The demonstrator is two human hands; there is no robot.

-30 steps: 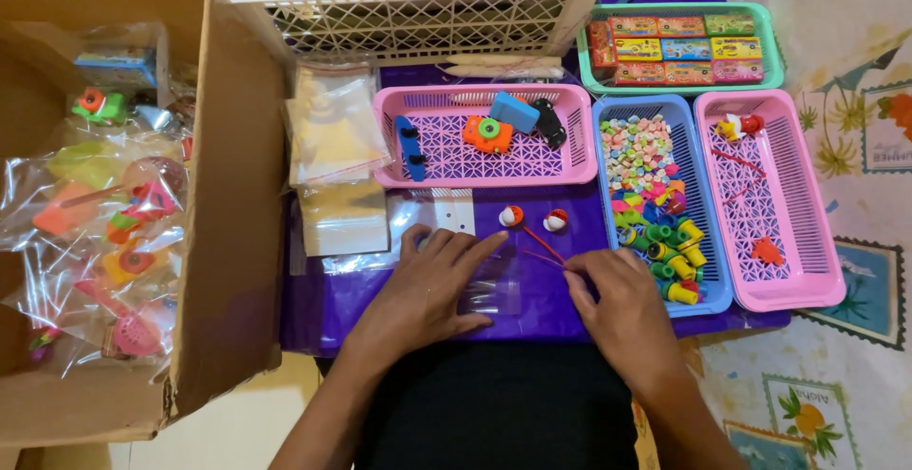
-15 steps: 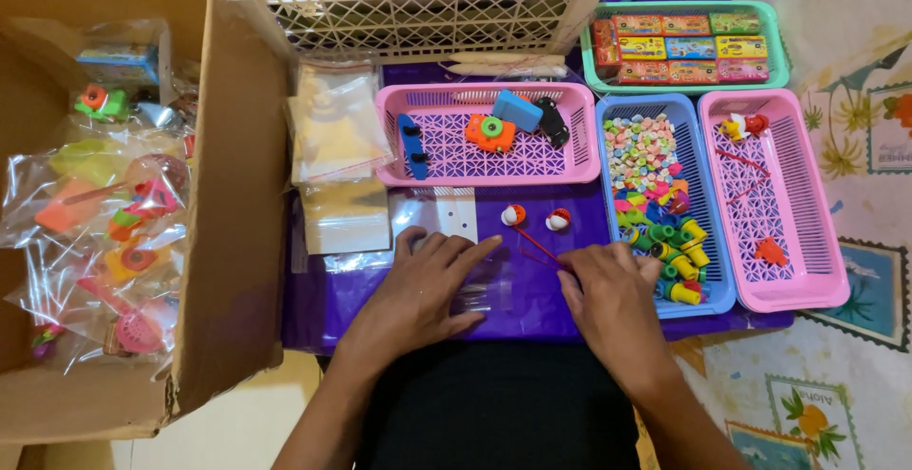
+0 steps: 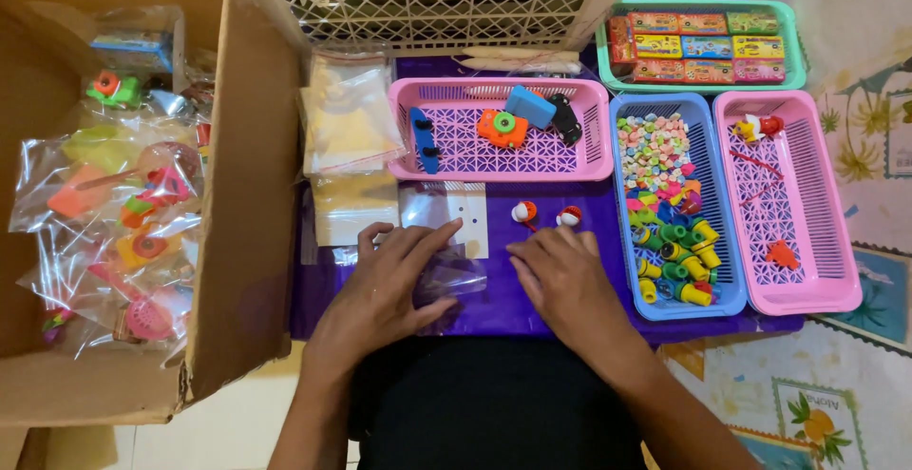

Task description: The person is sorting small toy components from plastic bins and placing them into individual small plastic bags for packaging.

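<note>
My left hand (image 3: 385, 285) lies flat on the purple table (image 3: 532, 299), its fingers and thumb resting on a small clear plastic bag (image 3: 454, 275). My right hand (image 3: 560, 275) lies palm down just right of the bag, fingers pointing toward it; whether it touches the bag I cannot tell. Two small red and white toys (image 3: 546, 213) sit just beyond the right fingertips. A white card with holes (image 3: 456, 211) lies behind the bag.
A pink basket (image 3: 594, 118) holds small toys. A blue basket (image 3: 712, 194) holds beads and small coloured pieces. Another pink basket (image 3: 826, 232) stands far right, a green tray (image 3: 793, 61) of boxes behind, a white crate (image 3: 437, 4) at the back, a cardboard box (image 3: 242, 194) of bagged toys left.
My right hand has slid left toward the clear bag and covers the thin red stick that lay beside it. My left hand stays on the bag.
</note>
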